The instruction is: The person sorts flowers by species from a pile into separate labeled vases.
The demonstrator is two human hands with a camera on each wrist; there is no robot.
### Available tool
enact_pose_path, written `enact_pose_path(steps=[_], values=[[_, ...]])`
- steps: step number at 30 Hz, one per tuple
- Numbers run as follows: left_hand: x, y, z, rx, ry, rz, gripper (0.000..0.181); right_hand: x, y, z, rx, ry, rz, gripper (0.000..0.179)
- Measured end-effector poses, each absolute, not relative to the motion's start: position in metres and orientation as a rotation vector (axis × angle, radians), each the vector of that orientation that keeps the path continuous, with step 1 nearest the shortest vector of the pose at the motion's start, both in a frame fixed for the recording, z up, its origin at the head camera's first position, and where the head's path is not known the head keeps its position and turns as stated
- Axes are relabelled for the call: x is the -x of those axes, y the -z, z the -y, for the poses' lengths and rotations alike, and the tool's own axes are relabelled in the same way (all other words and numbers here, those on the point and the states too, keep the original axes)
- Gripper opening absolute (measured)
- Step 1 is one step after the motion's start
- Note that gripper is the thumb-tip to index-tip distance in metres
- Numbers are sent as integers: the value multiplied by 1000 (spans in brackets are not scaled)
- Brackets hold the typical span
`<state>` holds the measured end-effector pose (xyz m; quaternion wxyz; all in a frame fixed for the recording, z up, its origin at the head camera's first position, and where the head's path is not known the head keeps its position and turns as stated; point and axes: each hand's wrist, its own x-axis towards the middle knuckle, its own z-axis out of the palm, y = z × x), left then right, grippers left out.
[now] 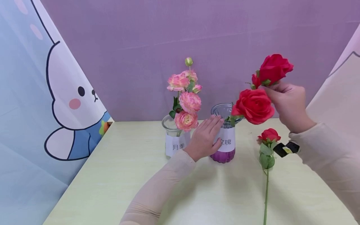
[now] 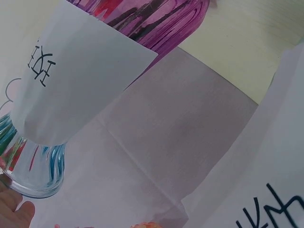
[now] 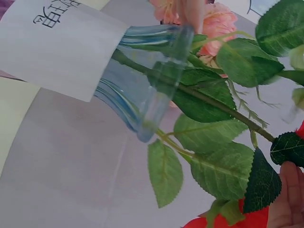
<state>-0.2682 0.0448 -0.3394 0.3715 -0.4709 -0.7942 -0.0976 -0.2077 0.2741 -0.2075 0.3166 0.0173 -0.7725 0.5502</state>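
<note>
A red rose [image 1: 275,68] is pinched just below its bloom by my right hand [image 1: 291,104]. In the right wrist view, a green stem [image 3: 209,99] with leaves runs down into the mouth of a clear glass vase [image 3: 161,102]. This vase has a purple base [image 1: 222,157] and a white paper label [image 1: 229,141]. Another red rose [image 1: 254,106] leans out over its right rim. My left hand [image 1: 204,139] touches the vase near the rim from the left, fingers straight. In the left wrist view, the fingertips [image 2: 23,211] lie right at the rim.
Left of the hands, a second glass vase [image 1: 168,125] with a white label holds several pink flowers [image 1: 189,102]. A single red rose [image 1: 269,135] lies on the table [image 1: 135,175] at the right, below my right forearm. A purple backdrop [image 1: 140,47] rises behind the vases.
</note>
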Motion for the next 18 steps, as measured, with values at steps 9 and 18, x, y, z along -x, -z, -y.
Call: enact_pose_path(steps=[9,18], values=[[267,339,-44,1206,226,2047,59,212,218,-276,-123,-1649,1937,18],[266,339,-42,1203,233,2031,59,223,229,-269,-83,-1727,1816,20]])
